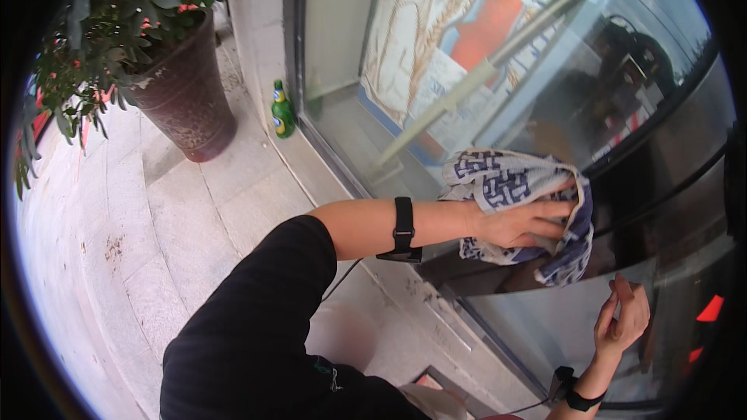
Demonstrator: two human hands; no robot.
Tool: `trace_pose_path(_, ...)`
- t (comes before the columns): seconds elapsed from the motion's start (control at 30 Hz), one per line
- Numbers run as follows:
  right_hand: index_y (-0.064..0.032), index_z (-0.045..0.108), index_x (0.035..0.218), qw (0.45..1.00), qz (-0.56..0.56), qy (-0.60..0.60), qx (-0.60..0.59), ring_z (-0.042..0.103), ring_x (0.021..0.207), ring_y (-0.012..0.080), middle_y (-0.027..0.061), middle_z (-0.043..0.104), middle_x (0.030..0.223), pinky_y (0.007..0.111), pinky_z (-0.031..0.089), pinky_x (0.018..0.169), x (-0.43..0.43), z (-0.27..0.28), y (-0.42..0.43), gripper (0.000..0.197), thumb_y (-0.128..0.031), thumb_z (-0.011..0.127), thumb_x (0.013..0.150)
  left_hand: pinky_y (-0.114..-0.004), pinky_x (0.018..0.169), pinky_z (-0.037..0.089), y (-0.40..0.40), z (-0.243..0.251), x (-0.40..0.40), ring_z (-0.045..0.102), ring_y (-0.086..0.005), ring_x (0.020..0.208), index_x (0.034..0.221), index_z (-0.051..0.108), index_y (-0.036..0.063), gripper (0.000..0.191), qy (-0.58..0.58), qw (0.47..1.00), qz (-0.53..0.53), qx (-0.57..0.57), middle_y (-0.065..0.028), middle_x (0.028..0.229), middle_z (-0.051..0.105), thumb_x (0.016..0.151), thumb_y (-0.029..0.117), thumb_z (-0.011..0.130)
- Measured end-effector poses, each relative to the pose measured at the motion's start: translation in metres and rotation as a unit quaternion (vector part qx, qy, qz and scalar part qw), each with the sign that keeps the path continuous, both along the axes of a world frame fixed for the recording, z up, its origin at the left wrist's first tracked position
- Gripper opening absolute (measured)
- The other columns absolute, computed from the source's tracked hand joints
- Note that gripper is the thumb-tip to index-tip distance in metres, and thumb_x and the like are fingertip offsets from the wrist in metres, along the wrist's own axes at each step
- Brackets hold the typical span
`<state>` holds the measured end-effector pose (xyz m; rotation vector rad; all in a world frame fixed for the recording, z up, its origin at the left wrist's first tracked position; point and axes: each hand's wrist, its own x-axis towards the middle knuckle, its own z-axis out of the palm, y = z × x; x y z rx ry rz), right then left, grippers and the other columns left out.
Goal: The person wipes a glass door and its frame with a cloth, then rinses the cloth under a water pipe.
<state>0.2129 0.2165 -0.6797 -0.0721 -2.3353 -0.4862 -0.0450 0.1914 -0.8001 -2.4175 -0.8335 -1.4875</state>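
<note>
My left hand (513, 224) lies spread over a patterned navy-and-white cloth (508, 184), holding it against the glass pane (402, 181). Parts of the cloth bunch up past the fingers and a loose corner hangs below. Lower right, my right hand (625, 315) is raised in front of the glass, apart from the cloth. Its fingers are loosely curled together and nothing shows in them. A black strap (403, 224) circles my left forearm, and a strapped device (563, 382) sits at my right wrist.
A green glass bottle (282, 114) stands on the ledge by the window frame (327, 154). Farther left is a large brown planter (189, 102) with a leafy plant (117, 41) on stone paving (175, 227). A long door handle (467, 81) and a poster (402, 52) show at the glass.
</note>
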Motion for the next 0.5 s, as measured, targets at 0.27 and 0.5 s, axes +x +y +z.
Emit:
trace_pose_path(0.27, 0.0017, 0.057, 0.085, 0.998, -0.008, 0.010, 0.058, 0.050, 0.052, 0.0237, 0.0082, 0.052, 0.062, 0.031, 0.040, 0.048, -0.005, 0.039, -0.007, 0.028, 0.003, 0.055, 0.057, -0.053, 0.101, 0.023, -0.032, 0.066, -0.057, 0.017, -0.0463, 0.126, 0.100, 0.058, 0.0041, 0.042, -0.063, 0.947, 0.297, 0.103, -0.0186, 0.132, 0.033, 0.063, 0.020, 0.070)
trace_pose_path(0.5, -0.0014, 0.056, 0.082, 0.993, -0.112, -0.025, -0.029, 0.048, 0.049, 0.0234, 0.0075, 0.050, 0.060, 0.032, 0.037, 0.046, 0.033, 0.113, 0.015, 0.026, 0.003, 0.055, 0.056, -0.056, 0.092, 0.017, -0.043, 0.129, -0.066, 0.026, -0.0357, 0.125, 0.092, 0.063, 0.0122, 0.034, -0.059, 0.839, 0.539, 0.044, -0.0130, 0.126, 0.042, 0.067, 0.035, 0.064)
